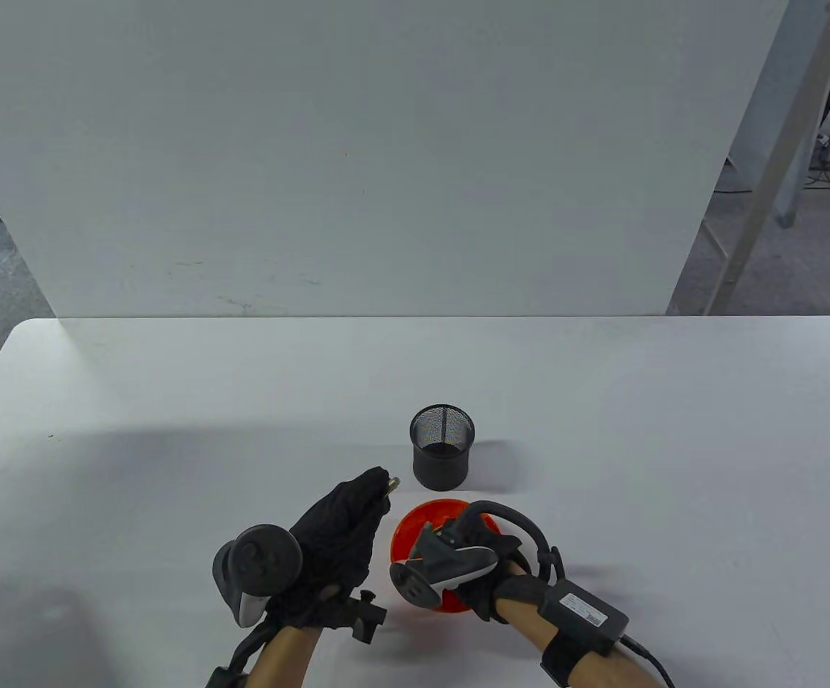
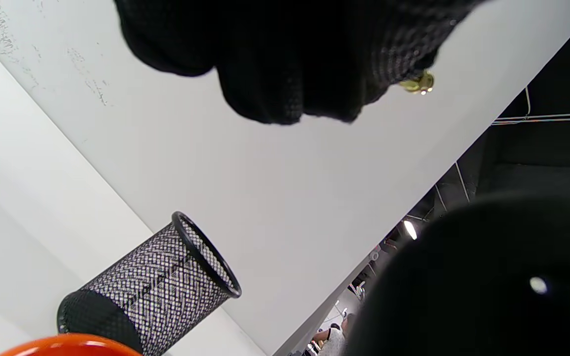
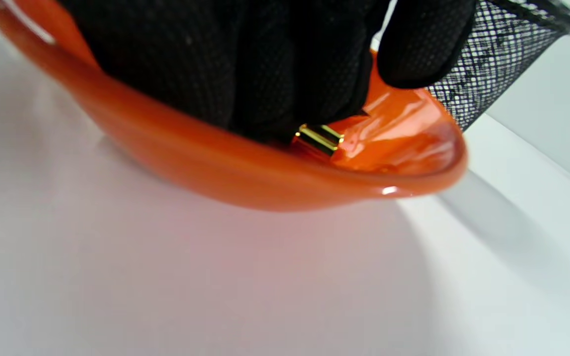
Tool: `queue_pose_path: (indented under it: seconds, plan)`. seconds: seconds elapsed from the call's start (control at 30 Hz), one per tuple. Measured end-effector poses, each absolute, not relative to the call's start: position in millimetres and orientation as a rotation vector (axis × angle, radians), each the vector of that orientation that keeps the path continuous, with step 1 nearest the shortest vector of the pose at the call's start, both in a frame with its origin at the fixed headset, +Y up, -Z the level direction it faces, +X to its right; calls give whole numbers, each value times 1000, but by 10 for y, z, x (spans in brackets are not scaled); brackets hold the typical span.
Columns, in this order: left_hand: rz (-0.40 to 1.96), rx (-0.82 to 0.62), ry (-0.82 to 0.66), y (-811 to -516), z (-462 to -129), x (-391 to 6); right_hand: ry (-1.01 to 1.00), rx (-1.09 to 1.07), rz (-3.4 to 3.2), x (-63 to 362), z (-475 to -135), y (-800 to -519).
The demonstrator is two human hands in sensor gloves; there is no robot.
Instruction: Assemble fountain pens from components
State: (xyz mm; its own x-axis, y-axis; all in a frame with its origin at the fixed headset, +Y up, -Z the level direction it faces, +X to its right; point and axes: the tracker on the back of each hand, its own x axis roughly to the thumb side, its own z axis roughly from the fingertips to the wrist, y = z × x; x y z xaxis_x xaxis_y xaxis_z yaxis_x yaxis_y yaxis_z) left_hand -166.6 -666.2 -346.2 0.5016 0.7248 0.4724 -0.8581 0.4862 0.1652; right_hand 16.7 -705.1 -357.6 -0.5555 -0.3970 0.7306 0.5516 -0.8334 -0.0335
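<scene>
White tabletop [image 1: 171,430] spreads wide in front of a pale partition board [image 1: 358,158], with bare surface left, right and beyond the work. At the near edge, the left hand [image 1: 340,534] has its fingers curled round a pen part [image 1: 391,484], only its gold tip showing past the glove. Just beside it, the right hand [image 1: 476,555] reaches into the orange bowl [image 1: 415,527], fingers bunched over a gold-banded piece [image 3: 319,138]; whether they already pinch it I cannot tell. A black mesh cup [image 1: 441,446] stands just behind the bowl and looks empty, so no finished pen seems stored yet. Joining appears barely begun. Movement is tightest between bowl rim, cup and the table's near edge.
</scene>
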Motion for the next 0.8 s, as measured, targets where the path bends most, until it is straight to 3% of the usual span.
queue_pose_path:
  seconds: [0.43, 0.57, 0.8]
  plan:
    - [988, 401, -339, -6668, -3507, -1738, -376, -1010, -2352, 167, -3675, -7028]
    - [1007, 397, -317, -6687, -3518, -1787, -326, -1032, -2377, 195, -3645, -6982]
    - [971, 383, -328, -6702, -3524, -1741, 14, -992, -2767, 423, -3395, -6356]
